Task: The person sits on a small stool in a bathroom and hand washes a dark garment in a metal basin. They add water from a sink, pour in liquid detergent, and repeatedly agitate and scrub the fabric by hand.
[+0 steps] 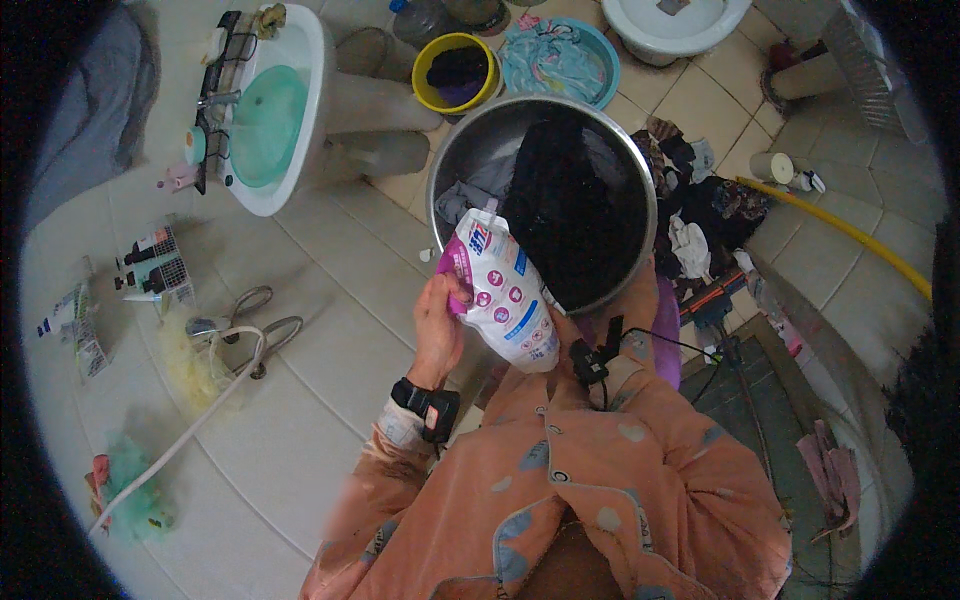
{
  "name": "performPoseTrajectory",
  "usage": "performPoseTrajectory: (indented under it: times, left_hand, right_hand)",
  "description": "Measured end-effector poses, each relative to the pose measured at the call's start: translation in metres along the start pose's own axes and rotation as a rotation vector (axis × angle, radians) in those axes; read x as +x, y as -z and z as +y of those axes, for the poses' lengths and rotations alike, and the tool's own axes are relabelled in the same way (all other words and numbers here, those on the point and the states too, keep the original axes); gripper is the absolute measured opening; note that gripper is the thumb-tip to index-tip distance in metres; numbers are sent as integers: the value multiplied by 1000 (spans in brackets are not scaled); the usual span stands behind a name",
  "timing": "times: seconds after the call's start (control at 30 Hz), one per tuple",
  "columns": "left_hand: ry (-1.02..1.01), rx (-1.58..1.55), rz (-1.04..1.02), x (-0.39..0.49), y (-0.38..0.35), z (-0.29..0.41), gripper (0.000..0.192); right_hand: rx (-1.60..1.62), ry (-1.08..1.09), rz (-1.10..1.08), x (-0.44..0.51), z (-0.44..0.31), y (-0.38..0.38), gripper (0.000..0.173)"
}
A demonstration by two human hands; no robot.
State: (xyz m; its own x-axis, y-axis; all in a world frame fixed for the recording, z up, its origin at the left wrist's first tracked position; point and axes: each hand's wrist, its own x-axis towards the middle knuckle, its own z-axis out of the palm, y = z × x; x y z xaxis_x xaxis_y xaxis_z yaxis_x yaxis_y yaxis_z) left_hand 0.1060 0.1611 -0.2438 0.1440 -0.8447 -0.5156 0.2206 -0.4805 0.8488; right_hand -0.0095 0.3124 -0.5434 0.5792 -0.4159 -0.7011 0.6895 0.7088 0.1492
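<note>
A white and purple plastic refill pouch point(510, 300) with a spout is tilted over the near rim of a large metal basin point(480, 142). Its spout points into the basin. My left hand point(442, 322) grips the pouch by its purple side edge. My right hand point(566, 334) is at the pouch's lower right side, mostly hidden behind it, so its fingers cannot be made out. Inside the basin lie black fabric point(577, 210) and a grey cloth point(472, 191) at the left. Whether anything flows from the spout cannot be told.
Beyond the basin stand a yellow bucket point(491, 82) and a blue tub point(611, 67) holding cloth. A clothes pile point(690, 195) lies to the right, near a yellow hose point(847, 225). A white sink point(319, 90) and a shower hose point(187, 431) are at the left.
</note>
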Motion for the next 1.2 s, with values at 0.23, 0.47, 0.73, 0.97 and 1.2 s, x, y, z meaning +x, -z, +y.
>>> performPoseTrajectory:
  times: [0.23,0.47,0.73,0.97,1.2]
  left_hand:
    - [-17,-26,40,1,8,-9,23]
    - [-50,0,-11,-12,-6,7,16]
    - [33,-11,-128,3,5,12,19]
    - [165,-133,-8,3,12,5,18]
    - [115,-86,143,-13,-3,5,18]
  right_hand:
    - [-322,229,-74,0,4,15,65]
    - [-285,224,8,-4,3,1,64]
    - [-380,278,141,-8,5,-9,64]
    - [-445,267,310,-23,-15,-15,64]
    - [-425,222,219,-16,-37,-15,53]
